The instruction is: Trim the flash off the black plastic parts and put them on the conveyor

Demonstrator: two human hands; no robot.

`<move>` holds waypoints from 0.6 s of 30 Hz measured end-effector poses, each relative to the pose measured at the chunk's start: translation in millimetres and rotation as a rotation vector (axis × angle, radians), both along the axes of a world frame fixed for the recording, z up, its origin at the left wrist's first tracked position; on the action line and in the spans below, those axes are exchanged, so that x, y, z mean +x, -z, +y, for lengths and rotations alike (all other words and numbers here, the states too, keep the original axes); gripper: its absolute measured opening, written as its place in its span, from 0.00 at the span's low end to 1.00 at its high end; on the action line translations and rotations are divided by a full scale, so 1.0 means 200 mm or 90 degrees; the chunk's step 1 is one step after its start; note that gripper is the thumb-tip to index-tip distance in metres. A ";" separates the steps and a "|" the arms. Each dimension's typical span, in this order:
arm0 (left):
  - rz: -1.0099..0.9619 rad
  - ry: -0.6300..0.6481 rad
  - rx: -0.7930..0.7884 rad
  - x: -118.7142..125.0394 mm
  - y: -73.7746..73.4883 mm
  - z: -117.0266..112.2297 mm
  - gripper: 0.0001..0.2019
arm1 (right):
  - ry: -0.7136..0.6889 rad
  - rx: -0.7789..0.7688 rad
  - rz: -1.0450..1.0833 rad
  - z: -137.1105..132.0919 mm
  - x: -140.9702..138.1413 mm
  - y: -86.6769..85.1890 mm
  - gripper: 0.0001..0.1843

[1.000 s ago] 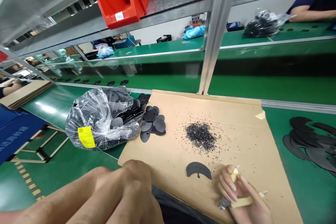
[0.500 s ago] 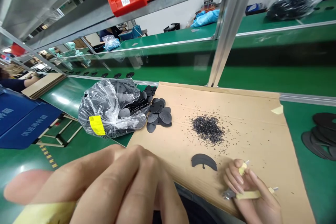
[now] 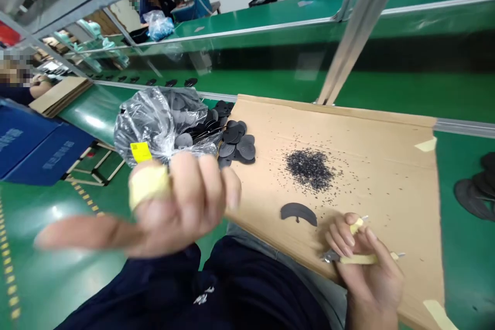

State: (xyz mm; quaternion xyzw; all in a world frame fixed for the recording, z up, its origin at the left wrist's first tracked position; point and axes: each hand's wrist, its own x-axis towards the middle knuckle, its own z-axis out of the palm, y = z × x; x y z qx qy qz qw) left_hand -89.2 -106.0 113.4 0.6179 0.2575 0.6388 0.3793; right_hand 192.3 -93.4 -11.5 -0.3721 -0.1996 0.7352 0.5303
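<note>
My left hand [image 3: 181, 211] hangs in the air left of the cardboard sheet [image 3: 263, 191], slightly blurred by motion. Its thumb sticks out to the left, apart from the loosely bent fingers, and nothing shows in it. Yellow tape wraps one finger. Palm up over the cardboard's front edge, my right hand [image 3: 377, 273] holds nippers [image 3: 359, 259] with tape-wrapped handles and a metal head pointing left. A black crescent-shaped piece [image 3: 298, 213] with a small stem lies just left of that hand. Beyond it is a pile of tiny black bits [image 3: 311, 169].
A clear plastic bag [image 3: 154, 113] of dark discs sits at the left, with loose black discs [image 3: 237, 142] beside it. Black rings [image 3: 474, 196] lie at the far right. A metal post [image 3: 359, 36] rises behind the cardboard. Blue boxes [image 3: 38, 144] stand at left.
My left hand has moved away from the camera and shows smaller, its thumb still out. The view has tilted down. My right hand keeps its hold on the nippers.
</note>
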 end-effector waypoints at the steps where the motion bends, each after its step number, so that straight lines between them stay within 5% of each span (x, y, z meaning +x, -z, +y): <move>1: -0.050 -0.044 0.022 0.00 0.01 0.02 0.34 | -0.002 -0.003 -0.007 0.00 0.00 0.00 0.14; 6: -0.183 -0.306 -0.069 -0.04 0.10 0.00 0.33 | 0.017 -0.060 -0.080 0.02 -0.04 -0.03 0.15; 13: -0.228 -0.393 -0.068 -0.12 0.16 -0.10 0.14 | 0.055 -0.085 -0.188 0.03 -0.13 -0.10 0.11; 18: -0.209 -0.497 -0.106 -0.25 0.31 -0.25 0.17 | 0.021 -0.066 -0.247 0.02 -0.12 -0.05 0.13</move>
